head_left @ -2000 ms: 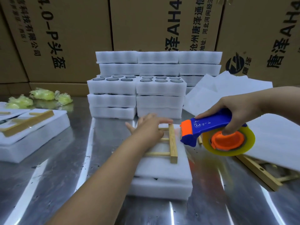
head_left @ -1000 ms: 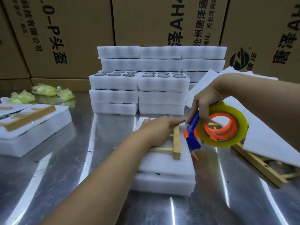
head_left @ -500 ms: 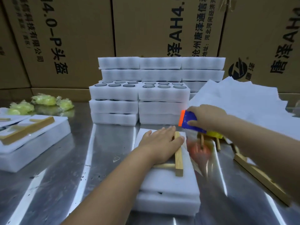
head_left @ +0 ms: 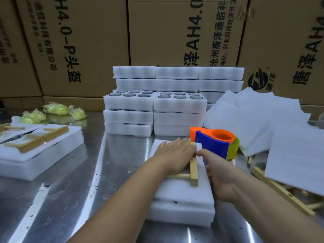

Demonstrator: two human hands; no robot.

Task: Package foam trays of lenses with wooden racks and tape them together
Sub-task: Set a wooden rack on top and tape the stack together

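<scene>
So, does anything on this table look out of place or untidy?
Yes. On the right, the loose foam sheets lie fanned and askew, half covering wooden racks. At the far left, crumpled yellow-green wads sit on the metal table. The stacked foam trays look tidy.

Left hand [head_left: 175, 155] lies flat, fingers straight, on a wooden rack [head_left: 193, 171] atop two stacked foam trays [head_left: 182, 207] on the steel table [head_left: 114, 172]. Right hand [head_left: 220, 174] rests along the top tray's right edge, one finger extended onto the foam beside the rack's rail. A blue-and-orange tape dispenser [head_left: 213, 142] stands unheld just beyond. Behind are stacked trays of lenses [head_left: 154, 109] and cardboard cartons [head_left: 157, 32]. Loose foam sheets [head_left: 254, 123] to the right partly cover further racks [head_left: 280, 190]. At left is another racked foam tray [head_left: 40, 155].
</scene>
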